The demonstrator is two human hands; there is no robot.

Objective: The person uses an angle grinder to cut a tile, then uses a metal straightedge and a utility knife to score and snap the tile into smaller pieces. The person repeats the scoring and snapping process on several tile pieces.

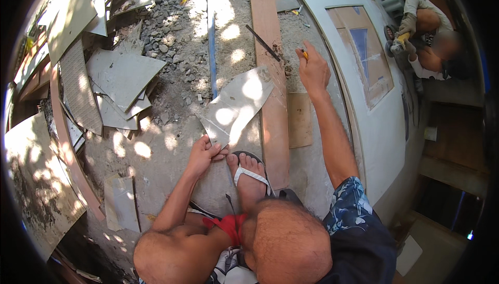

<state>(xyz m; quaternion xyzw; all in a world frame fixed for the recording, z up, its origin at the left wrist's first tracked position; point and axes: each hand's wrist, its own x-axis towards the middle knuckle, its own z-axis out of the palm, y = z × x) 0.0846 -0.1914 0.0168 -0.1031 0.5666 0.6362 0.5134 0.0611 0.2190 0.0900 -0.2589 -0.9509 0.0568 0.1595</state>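
My left hand (204, 155) pinches the near corner of an irregular pale grey flat sheet piece (236, 108). The sheet's far right part lies over a long reddish-brown plank (274, 128). Up and to the right, my right hand (315, 72) is closed round a small tool, mostly hidden in the fist, with a yellow and dark end (305, 54) showing by the fingertips. A thin black strip (263, 43) rests across the plank, left of that hand. My sandalled foot (250, 172) is just below the sheet.
Broken sheet pieces (125, 76) are heaped at the left beside gravel (163, 29). A blue pipe (212, 55) runs along the ground. On the right stands a large pale blue panel (364, 128). Beyond it, a gloved co-worker (426, 16) holds a yellow angle grinder (399, 43).
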